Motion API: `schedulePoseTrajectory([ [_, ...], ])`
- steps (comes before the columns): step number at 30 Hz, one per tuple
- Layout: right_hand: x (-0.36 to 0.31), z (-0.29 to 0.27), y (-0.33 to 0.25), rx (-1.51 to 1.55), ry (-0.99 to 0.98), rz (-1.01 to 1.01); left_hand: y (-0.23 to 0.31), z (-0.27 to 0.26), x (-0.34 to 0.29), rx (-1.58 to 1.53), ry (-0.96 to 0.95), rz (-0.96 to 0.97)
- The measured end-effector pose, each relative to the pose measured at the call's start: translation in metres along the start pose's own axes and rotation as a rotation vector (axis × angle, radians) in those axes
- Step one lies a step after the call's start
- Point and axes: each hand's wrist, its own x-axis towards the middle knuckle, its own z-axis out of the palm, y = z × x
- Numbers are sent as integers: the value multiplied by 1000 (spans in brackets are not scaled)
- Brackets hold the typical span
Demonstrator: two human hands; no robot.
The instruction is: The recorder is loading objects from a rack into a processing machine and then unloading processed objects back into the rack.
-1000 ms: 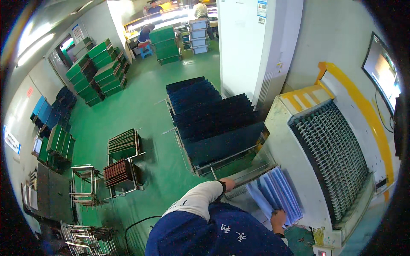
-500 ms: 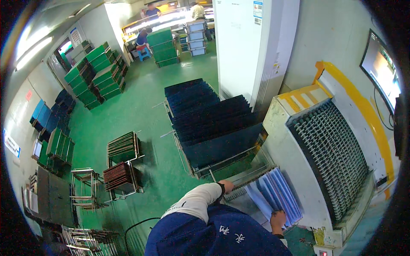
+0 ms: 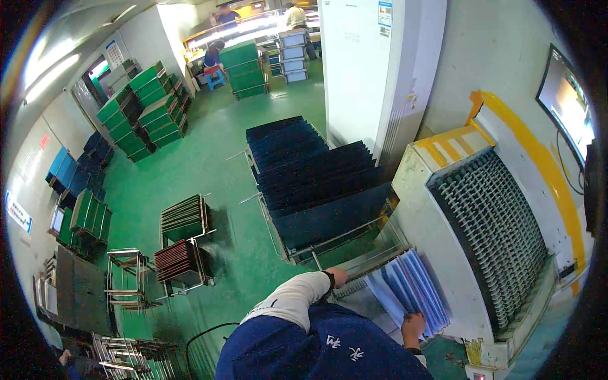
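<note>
Pale blue sheets (image 3: 405,288) lean in a metal rack (image 3: 342,292) just beyond a worker's right hand (image 3: 413,325), curled at their near edge; the left hand (image 3: 338,277) is half-curled at the rack's rim. Neither grip shows clearly. Dark panels (image 3: 326,218) stand beyond the left hand.

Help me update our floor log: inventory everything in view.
pale panels: several, bluish, in near rack
near rack: one, grey, front right
dark panels: many, navy, centre
roller machine: one, white, right
screen: one, black, right wall
tall cabinet: one, white, upper centre
board stacks: several, green, back
stool: one, blue, far back
racked boards: two sets, brownish, left floor
bare frames: several, silver, lower left
co-workers: three, dark or white tops, back
left grip: one, bare, at near rack
right grip: one, bare, at pale panels
</note>
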Motion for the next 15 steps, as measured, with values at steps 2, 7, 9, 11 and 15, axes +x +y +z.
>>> schedulePoseTrajectory([
  [2,1,3,3,-15,8,-29,2,-2,-3,6,-3,-6],
  [7,1,5,4,11,39,-54,4,-5,-7,19,-18,-2],
  [9,0,6,4,-20,54,-62,6,-9,-9,30,-47,-22],
  [11,0,8,7,-32,35,-50,10,-15,-11,41,-79,-36],
  [15,1,7,7,-30,-25,-16,12,-16,-9,46,-93,-53],
])
